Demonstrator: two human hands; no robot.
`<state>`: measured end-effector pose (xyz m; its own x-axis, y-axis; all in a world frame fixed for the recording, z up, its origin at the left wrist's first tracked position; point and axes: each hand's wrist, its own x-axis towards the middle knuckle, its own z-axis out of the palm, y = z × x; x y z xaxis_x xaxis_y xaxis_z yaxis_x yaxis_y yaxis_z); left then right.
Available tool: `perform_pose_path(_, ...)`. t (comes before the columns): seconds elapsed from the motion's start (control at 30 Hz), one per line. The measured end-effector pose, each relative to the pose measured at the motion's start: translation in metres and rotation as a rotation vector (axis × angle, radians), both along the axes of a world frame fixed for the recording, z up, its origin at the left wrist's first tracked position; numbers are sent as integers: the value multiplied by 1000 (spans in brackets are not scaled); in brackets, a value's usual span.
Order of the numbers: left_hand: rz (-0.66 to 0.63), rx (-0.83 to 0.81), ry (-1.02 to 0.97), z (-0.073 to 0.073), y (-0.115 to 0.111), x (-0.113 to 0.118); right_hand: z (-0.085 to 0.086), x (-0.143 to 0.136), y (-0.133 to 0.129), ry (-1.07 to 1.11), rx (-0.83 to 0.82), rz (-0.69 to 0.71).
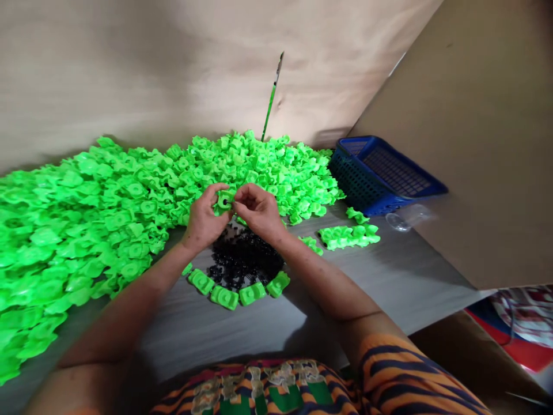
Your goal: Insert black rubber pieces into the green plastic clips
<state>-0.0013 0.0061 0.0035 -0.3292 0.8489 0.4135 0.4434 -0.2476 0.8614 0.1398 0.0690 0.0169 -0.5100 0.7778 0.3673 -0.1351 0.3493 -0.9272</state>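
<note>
My left hand (pixel 206 218) grips a small green plastic piece (pixel 223 196) with wavy edges between thumb and fingers. A dark spot, perhaps a black part or a hole, shows in the middle of that piece. Close against its right side, my right hand (pixel 258 212) has thumb and forefinger pinched together; what they hold, if anything, is hidden. Below both hands lies a heap of small black plastic parts (pixel 246 259). Several green pieces (pixel 224 297) form a curved row along the near side of the heap.
A large pile of green pieces (pixel 125 202) spreads over the left and back of the grey table (pixel 259 351). A thin green stick (pixel 270 106) stands up behind it. At right are a grouped row of green pieces (pixel 349 237), a blue basket (pixel 358 178) and a clear plastic cup (pixel 404 219).
</note>
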Motion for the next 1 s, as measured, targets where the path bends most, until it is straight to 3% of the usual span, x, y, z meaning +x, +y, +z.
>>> perform_pose_path(0.2,-97,-38,-170,8,-4,3,-7,-5,2,38,6,-34)
perform_pose_path(0.37,-178,-122,-386,22,-9,3,-5,-6,-2,16,1,-56)
perform_pose_path(0.5,-194,-150,-433,29,-11,2,-3,-4,-6,1,42,-57)
perform_pose_path(1.0,-261,-179,-498,25,-13,-9,-1,-3,-9,23,95,-100)
